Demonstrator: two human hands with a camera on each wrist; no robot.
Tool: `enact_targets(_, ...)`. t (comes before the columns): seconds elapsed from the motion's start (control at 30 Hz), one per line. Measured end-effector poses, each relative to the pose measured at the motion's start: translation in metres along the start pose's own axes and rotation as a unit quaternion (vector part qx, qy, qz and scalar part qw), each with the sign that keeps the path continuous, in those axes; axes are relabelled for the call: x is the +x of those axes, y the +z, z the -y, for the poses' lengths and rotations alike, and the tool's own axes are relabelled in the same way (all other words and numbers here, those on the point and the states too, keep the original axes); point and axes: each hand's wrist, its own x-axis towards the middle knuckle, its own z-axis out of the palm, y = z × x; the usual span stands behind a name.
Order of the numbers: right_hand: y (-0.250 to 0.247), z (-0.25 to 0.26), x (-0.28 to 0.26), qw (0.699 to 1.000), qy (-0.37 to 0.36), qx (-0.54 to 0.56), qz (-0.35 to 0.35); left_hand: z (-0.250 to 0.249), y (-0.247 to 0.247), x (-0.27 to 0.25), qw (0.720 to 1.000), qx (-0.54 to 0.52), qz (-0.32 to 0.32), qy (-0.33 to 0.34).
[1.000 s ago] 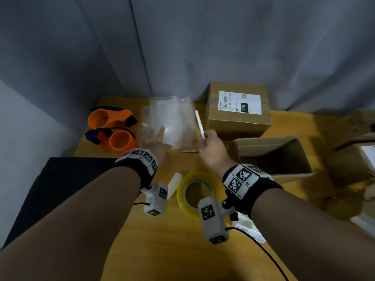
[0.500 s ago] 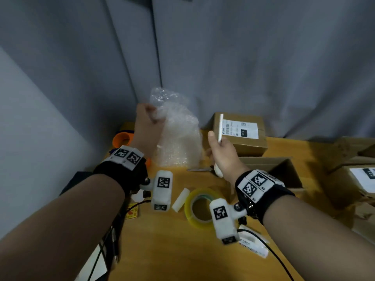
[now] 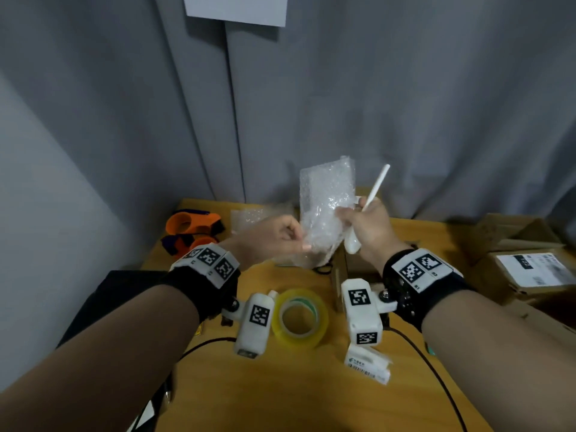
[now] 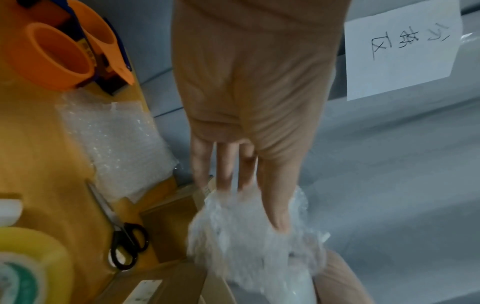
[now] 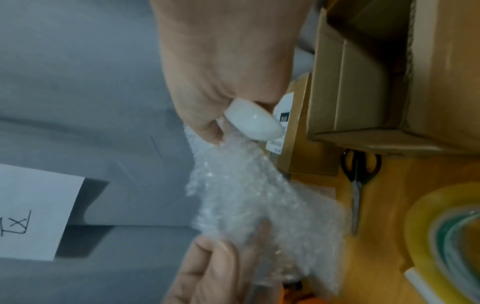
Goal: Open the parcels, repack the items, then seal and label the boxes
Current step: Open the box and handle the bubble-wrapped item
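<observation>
A clear bubble wrap piece (image 3: 325, 210) hangs in the air over the back of the wooden table (image 3: 280, 394). My left hand (image 3: 274, 240) pinches its lower left part; the left wrist view shows the fingers (image 4: 272, 195) reaching into the bubble wrap (image 4: 246, 246). My right hand (image 3: 366, 226) grips a white spoon (image 3: 374, 194), handle pointing up, bowl (image 5: 253, 121) below the palm. The same hand's fingertips also pinch the wrap's right edge (image 5: 246, 195). An open cardboard box (image 5: 363, 82) sits just under the right hand.
A yellow tape roll (image 3: 299, 316) and a label stack (image 3: 367, 363) lie near me. Scissors (image 4: 124, 236), more bubble wrap (image 4: 116, 144) and orange tape dispensers (image 3: 193, 226) sit at the back left. Labelled boxes (image 3: 530, 269) stand at the right, a black mat (image 3: 124, 285) at the left.
My left hand lifted the bubble wrap off the table, then brought it right and lower. The right hand, still holding the spoon, has risen to meet it and now pinches the wrap too.
</observation>
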Motion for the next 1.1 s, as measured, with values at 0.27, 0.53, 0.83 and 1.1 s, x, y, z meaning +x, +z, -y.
enact_targets(0.27, -0.019, -0.031, -0.01, 0.992, -0.013, -0.128, 0.018, 0.022, 0.052, 0.013, 0.989, -0.116, -0.014, -0.092)
enact_targets(0.53, -0.011, -0.039, -0.009, 0.98, -0.043, -0.186, 0.057, 0.02, 0.072, 0.03, 0.985, -0.14, -0.053, -0.084)
enact_targets(0.83, 0.042, -0.024, 0.024, 0.954, -0.082, -0.264, 0.116, 0.044, 0.02, 0.05, 0.999, -0.026, -0.03, -0.013)
enact_targets(1.1, 0.079, -0.034, 0.077, 0.929, -0.061, -0.363, 0.036, 0.133, -0.03, 0.093, 0.967, 0.094, -0.146, -0.187)
